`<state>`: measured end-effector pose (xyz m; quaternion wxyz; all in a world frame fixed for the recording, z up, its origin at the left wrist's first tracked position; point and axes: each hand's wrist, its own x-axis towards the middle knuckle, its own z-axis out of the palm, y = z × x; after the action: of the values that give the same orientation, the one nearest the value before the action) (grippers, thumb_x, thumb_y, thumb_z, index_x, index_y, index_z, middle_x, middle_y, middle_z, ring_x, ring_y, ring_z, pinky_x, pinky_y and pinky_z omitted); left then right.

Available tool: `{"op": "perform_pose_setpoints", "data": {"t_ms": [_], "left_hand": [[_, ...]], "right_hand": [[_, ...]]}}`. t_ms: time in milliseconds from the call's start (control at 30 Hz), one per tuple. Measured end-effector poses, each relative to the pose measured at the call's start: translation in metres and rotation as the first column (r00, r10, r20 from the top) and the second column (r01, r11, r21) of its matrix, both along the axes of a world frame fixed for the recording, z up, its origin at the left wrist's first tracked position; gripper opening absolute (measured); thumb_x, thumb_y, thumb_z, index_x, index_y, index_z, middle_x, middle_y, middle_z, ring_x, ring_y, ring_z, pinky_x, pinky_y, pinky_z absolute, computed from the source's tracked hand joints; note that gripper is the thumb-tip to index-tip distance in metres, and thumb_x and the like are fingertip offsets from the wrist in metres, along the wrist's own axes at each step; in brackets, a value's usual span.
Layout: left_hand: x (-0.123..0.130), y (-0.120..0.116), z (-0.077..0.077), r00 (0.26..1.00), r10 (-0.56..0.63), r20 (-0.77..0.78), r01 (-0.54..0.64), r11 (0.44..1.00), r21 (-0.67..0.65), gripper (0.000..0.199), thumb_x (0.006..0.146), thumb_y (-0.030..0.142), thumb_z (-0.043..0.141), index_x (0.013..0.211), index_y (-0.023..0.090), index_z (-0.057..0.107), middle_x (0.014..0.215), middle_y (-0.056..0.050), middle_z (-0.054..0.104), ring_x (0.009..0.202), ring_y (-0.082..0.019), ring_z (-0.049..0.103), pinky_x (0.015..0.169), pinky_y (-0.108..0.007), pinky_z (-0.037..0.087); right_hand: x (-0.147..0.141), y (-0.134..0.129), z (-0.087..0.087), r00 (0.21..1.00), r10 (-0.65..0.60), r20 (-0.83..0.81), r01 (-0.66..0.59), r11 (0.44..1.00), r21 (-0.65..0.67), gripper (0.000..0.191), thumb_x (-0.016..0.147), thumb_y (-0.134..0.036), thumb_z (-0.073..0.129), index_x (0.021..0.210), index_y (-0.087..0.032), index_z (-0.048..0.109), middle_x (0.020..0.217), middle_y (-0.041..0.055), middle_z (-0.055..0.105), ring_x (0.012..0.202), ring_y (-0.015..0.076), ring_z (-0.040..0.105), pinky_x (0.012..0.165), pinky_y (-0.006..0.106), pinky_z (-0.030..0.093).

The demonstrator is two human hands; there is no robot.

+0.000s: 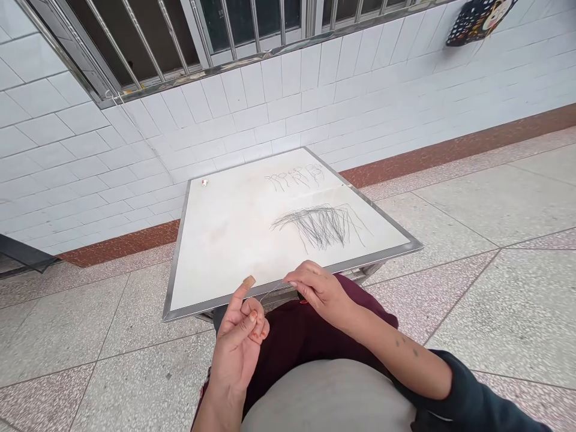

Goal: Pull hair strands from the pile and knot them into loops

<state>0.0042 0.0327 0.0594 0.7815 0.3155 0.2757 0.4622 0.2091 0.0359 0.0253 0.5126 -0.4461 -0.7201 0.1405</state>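
Observation:
A thin dark strand runs between my two hands at the near edge of the white table (225, 240). My left hand (243, 336) is palm up, thumb pressed to its curled fingers on one end of the strand; its index finger points up with a tan wrap on the tip. My right hand (321, 291) pinches the other end between thumb and index finger. On the table lies a tangled pile of dark strands (321, 225), and behind it a row of separate curved strands (294, 177).
A small red-and-white item (204, 183) sits at the table's far left corner. Beyond the table stands a white tiled wall (252, 129) with a barred window (225, 30). A patterned black bag (479, 23) hangs at the upper right. Speckled floor tiles (508, 300) surround the table.

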Motion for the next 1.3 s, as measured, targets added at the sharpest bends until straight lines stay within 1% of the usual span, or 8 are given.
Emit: {"op": "perform_pose_setpoints", "data": {"t_ms": [200, 367, 533, 633, 733, 967, 1067, 1300], "left_hand": [[0.003, -0.003, -0.004, 0.990, -0.101, -0.096, 0.105, 0.994, 0.041, 0.046, 0.092, 0.020, 0.051, 0.138, 0.019, 0.046, 0.069, 0.001, 0.048, 0.065, -0.011, 0.043, 0.063, -0.024, 0.038], [0.004, -0.004, -0.008, 0.978, -0.090, -0.186, 0.111, 0.988, 0.107, 0.047, 0.093, 0.022, 0.050, 0.140, 0.021, 0.042, 0.066, 0.001, 0.051, 0.065, -0.010, 0.044, 0.069, -0.023, 0.036], [0.008, -0.007, -0.014, 0.992, -0.099, -0.074, 0.104, 0.992, 0.074, 0.053, 0.090, 0.019, 0.056, 0.140, 0.025, 0.043, 0.073, 0.000, 0.055, 0.075, -0.012, 0.051, 0.079, -0.026, 0.040], [0.010, -0.009, -0.016, 0.991, -0.136, -0.013, 0.136, 0.991, 0.019, 0.058, 0.085, 0.016, 0.061, 0.140, 0.028, 0.043, 0.076, 0.001, 0.055, 0.068, -0.011, 0.052, 0.069, -0.025, 0.043], [0.008, -0.011, -0.020, 0.984, -0.178, -0.028, 0.178, 0.984, -0.010, 0.063, 0.081, 0.015, 0.066, 0.139, 0.028, 0.045, 0.073, 0.001, 0.054, 0.060, -0.009, 0.050, 0.057, -0.022, 0.041], [-0.011, -0.013, -0.032, 0.948, -0.272, -0.165, 0.265, 0.962, -0.061, 0.063, 0.076, 0.018, 0.070, 0.135, 0.024, 0.051, 0.069, 0.001, 0.055, 0.058, -0.009, 0.048, 0.055, -0.021, 0.040], [-0.019, -0.014, -0.034, 0.936, -0.274, -0.222, 0.264, 0.962, -0.076, 0.062, 0.074, 0.022, 0.073, 0.133, 0.023, 0.054, 0.067, 0.000, 0.055, 0.056, -0.009, 0.047, 0.054, -0.021, 0.039], [-0.041, -0.012, -0.043, 0.916, -0.248, -0.316, 0.231, 0.969, -0.090, 0.061, 0.068, 0.029, 0.078, 0.126, 0.022, 0.060, 0.064, 0.000, 0.058, 0.051, -0.008, 0.047, 0.052, -0.022, 0.036]], "right_hand": [[-0.006, -0.002, -0.001, 1.000, 0.018, 0.011, -0.018, 1.000, 0.000, 0.019, 0.095, -0.016, 0.048, 0.106, -0.021, 0.063, 0.081, 0.0039, 0.059, 0.074, 0.0151, 0.054, 0.065, 0.027, 0.046], [-0.009, -0.003, -0.004, 0.999, 0.044, -0.002, -0.044, 0.998, -0.040, 0.018, 0.096, -0.017, 0.048, 0.105, -0.020, 0.063, 0.082, 0.0038, 0.060, 0.074, 0.0145, 0.054, 0.066, 0.027, 0.046], [-0.010, -0.002, -0.007, 0.996, 0.088, -0.031, -0.089, 0.994, -0.057, 0.019, 0.096, -0.017, 0.048, 0.107, -0.020, 0.063, 0.084, 0.0038, 0.062, 0.076, 0.0139, 0.055, 0.068, 0.026, 0.047], [-0.010, 0.000, -0.010, 0.989, 0.144, -0.027, -0.145, 0.989, -0.039, 0.022, 0.096, -0.016, 0.046, 0.108, -0.021, 0.064, 0.083, 0.0036, 0.060, 0.075, 0.0132, 0.054, 0.066, 0.025, 0.046], [-0.006, 0.001, -0.010, 0.987, 0.158, -0.009, -0.158, 0.987, 0.020, 0.023, 0.096, -0.013, 0.045, 0.106, -0.021, 0.065, 0.082, 0.0035, 0.057, 0.075, 0.0129, 0.052, 0.065, 0.024, 0.045], [0.005, 0.001, 0.001, 0.955, 0.124, 0.269, -0.176, 0.968, 0.180, 0.029, 0.091, -0.003, 0.044, 0.096, -0.021, 0.066, 0.075, 0.0024, 0.059, 0.069, 0.0135, 0.043, 0.063, 0.026, 0.037], [0.005, 0.000, 0.003, 0.932, 0.125, 0.340, -0.196, 0.963, 0.184, 0.027, 0.092, -0.005, 0.045, 0.093, -0.021, 0.066, 0.074, 0.0021, 0.060, 0.069, 0.0138, 0.041, 0.065, 0.028, 0.035], [0.004, 0.003, 0.000, 0.914, 0.104, 0.391, -0.176, 0.973, 0.152, 0.027, 0.094, -0.006, 0.044, 0.093, -0.021, 0.066, 0.073, 0.0018, 0.061, 0.071, 0.0142, 0.043, 0.067, 0.029, 0.035]]}}
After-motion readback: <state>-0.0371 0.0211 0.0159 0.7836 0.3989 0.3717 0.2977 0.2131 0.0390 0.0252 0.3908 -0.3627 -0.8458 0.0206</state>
